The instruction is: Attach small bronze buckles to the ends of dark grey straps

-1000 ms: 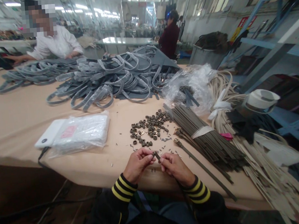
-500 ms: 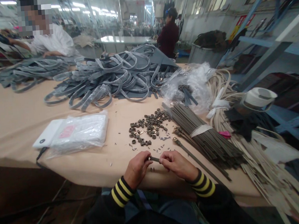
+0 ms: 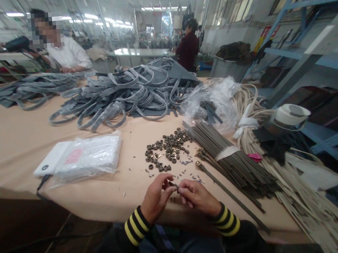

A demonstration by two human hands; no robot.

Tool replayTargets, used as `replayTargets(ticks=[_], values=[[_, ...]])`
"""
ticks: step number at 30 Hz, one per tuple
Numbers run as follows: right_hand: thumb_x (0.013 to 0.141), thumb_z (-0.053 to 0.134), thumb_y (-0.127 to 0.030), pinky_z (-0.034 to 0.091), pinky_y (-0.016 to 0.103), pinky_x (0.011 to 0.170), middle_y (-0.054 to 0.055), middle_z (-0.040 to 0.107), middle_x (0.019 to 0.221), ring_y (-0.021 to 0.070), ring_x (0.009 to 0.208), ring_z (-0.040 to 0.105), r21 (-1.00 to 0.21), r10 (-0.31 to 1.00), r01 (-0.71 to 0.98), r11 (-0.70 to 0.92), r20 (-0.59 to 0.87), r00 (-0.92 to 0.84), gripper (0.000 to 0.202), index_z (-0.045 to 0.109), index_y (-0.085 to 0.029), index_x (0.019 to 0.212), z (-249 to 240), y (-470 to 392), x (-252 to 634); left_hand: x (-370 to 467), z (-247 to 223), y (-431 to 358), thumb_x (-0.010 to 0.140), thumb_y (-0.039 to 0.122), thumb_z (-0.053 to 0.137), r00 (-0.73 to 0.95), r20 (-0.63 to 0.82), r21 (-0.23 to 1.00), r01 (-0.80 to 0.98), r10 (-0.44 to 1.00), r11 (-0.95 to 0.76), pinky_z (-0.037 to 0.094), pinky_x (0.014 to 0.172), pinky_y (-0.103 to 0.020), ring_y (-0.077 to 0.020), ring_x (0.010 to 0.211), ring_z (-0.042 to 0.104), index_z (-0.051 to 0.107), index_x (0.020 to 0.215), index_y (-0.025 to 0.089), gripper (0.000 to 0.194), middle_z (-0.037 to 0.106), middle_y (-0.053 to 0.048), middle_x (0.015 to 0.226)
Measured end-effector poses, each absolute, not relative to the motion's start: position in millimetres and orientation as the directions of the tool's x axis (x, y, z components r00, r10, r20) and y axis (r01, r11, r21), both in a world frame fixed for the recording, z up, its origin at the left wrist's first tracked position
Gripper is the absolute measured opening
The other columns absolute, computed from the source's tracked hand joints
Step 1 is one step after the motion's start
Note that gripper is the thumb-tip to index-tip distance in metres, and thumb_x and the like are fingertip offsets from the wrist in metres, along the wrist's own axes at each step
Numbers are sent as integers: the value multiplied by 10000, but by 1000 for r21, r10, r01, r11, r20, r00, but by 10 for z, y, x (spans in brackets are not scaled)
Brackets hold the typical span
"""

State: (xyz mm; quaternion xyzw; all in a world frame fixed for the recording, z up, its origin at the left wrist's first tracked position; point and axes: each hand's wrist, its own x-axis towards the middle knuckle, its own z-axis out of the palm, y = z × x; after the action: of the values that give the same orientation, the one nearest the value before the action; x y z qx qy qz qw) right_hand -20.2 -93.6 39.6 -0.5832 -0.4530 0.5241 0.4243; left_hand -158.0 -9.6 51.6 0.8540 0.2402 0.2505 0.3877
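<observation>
My left hand [image 3: 159, 194] and my right hand [image 3: 196, 195] meet just over the table's front edge. Pinched between their fingertips is a short dark olive strap piece [image 3: 174, 185], mostly hidden by the fingers. Beyond them spreads a heap of small olive strap loops [image 3: 170, 145], with a few gold buckles [image 3: 158, 155] among it. Small grey scraps [image 3: 195, 177] lie scattered between the heap and my right hand. A long olive strap with a buckle [image 3: 220, 184] runs diagonally to the right of that hand.
A tied bundle of olive straps [image 3: 232, 156] lies at right, beside beige strips [image 3: 303, 197] and a white container [image 3: 291, 116]. Grey strap handles [image 3: 137, 92] are piled at the back. A plastic-wrapped white packet [image 3: 92, 152] sits at left. A person in white [image 3: 68, 54] is across the table.
The strap piece stretched between my hands shows less now. My hands have drawn closer together, and my left fingers have spread somewhat. The camera view has shifted slightly.
</observation>
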Motion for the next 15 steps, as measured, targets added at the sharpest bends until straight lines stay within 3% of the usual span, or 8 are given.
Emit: replayTargets(ticks=[3, 6, 8, 11, 15], values=[[766, 436, -443, 238, 158, 354, -49, 505, 516, 33, 335, 341, -976, 974, -12, -217, -218, 56, 286, 446, -160, 727, 312, -956, -216, -1528, 480, -90, 735, 235, 484, 685, 22, 944, 226, 728, -241, 451, 559, -232, -117, 645, 507, 496, 814, 155, 112, 524, -25, 760], [748, 440, -489, 230, 160, 346, -48, 500, 506, 31, 329, 331, -976, 973, -19, -216, -217, 85, 331, 441, -159, 714, 303, -948, -239, -1469, 452, -86, 666, 296, 555, 649, -169, 982, 174, 742, 72, 416, 451, -207, -77, 500, 474, 469, 798, 153, 213, 503, 12, 704], [734, 447, -510, 231, 160, 346, -52, 491, 491, 32, 330, 324, -976, 970, -23, -215, -216, 109, 347, 421, -165, 704, 312, -931, -257, -1441, 447, -77, 653, 337, 567, 688, -227, 973, 127, 689, 194, 385, 416, -195, -62, 425, 449, 447, 732, 145, 240, 489, 38, 603], [708, 475, -525, 244, 161, 353, -54, 510, 504, 42, 344, 342, -974, 969, -84, -210, -219, 111, 359, 381, -182, 756, 315, -897, -285, -1408, 451, -75, 658, 360, 563, 746, -233, 968, 116, 624, 224, 377, 423, -196, -74, 402, 465, 423, 645, 147, 256, 485, 47, 489], [735, 453, -496, 269, 167, 372, -13, 558, 588, 63, 416, 429, -979, 977, -84, -186, -193, 89, 329, 413, -173, 781, 326, -872, -289, -1373, 436, -105, 716, 370, 479, 744, -241, 970, 209, 623, 125, 368, 424, -205, -94, 395, 465, 440, 651, 157, 226, 499, 40, 435]])
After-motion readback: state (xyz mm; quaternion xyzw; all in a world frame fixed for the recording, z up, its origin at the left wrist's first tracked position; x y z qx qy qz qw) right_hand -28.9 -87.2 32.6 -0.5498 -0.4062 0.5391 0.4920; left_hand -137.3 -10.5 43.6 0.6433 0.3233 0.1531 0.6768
